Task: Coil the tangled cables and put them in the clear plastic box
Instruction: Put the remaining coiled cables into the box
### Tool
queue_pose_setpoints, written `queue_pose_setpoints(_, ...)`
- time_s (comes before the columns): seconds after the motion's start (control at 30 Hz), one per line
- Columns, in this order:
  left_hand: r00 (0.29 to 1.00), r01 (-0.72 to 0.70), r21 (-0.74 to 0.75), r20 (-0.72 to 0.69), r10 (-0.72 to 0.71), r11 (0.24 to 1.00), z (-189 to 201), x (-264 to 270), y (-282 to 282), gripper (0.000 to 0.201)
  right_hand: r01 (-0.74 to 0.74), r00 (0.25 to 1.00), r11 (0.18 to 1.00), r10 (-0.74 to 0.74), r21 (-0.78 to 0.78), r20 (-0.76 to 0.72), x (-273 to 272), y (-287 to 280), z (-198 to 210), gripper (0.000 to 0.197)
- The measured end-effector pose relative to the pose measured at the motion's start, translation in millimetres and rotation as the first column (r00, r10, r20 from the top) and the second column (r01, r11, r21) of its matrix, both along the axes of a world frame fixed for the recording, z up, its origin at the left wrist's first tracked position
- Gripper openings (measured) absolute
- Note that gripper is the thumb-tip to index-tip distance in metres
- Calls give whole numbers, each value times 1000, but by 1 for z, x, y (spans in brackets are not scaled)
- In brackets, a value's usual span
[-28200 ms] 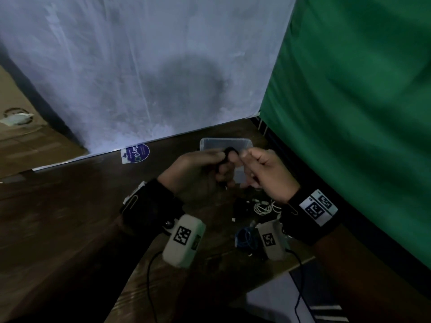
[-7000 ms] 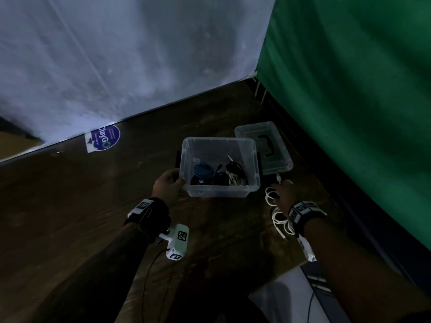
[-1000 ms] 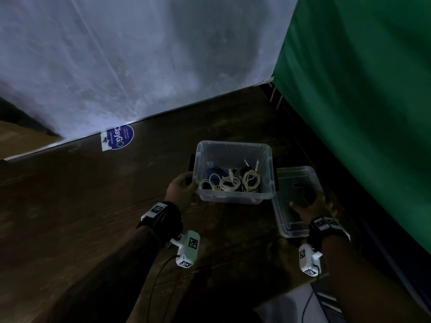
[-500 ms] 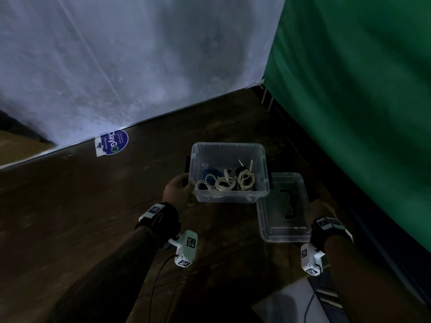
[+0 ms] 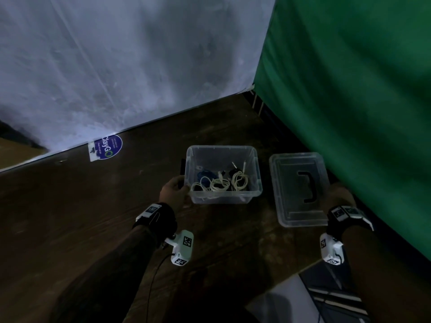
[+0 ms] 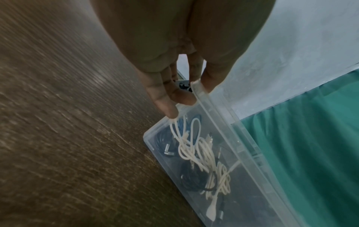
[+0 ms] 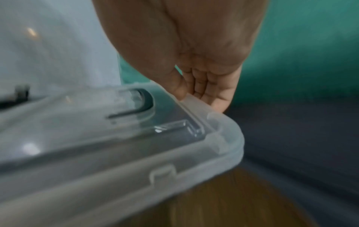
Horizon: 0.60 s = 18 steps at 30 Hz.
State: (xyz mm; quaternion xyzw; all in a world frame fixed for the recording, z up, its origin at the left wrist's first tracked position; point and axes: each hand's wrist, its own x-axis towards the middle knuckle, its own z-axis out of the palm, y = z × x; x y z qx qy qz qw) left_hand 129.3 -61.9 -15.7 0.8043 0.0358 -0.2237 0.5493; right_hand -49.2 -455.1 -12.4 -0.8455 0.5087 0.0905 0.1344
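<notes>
Sticker (image 5: 106,147) (blue, round) on wooden floor (image 5: 70,217) reads "ClayGO".

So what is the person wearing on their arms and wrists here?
Both forearms are bare, no sleeves. The left wrist has a black strap with a white tag printed with a black square code, and a white camera pod with the same kind of codes and a thin black cable. The right wrist has a matching strap, tags and pod.
</notes>
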Motion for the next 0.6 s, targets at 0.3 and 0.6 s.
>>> queue_pose_setpoints(0.3,999,-6,-18,-50,5,1000,6,0,1,22,-355,871,916,397,-188,290,84,24,77,16)
queue_pose_setpoints(0.6,985,-128,-69,-128,118,989,32,18,5,19,-801,588,597,798,-43,129,177,121,68,33)
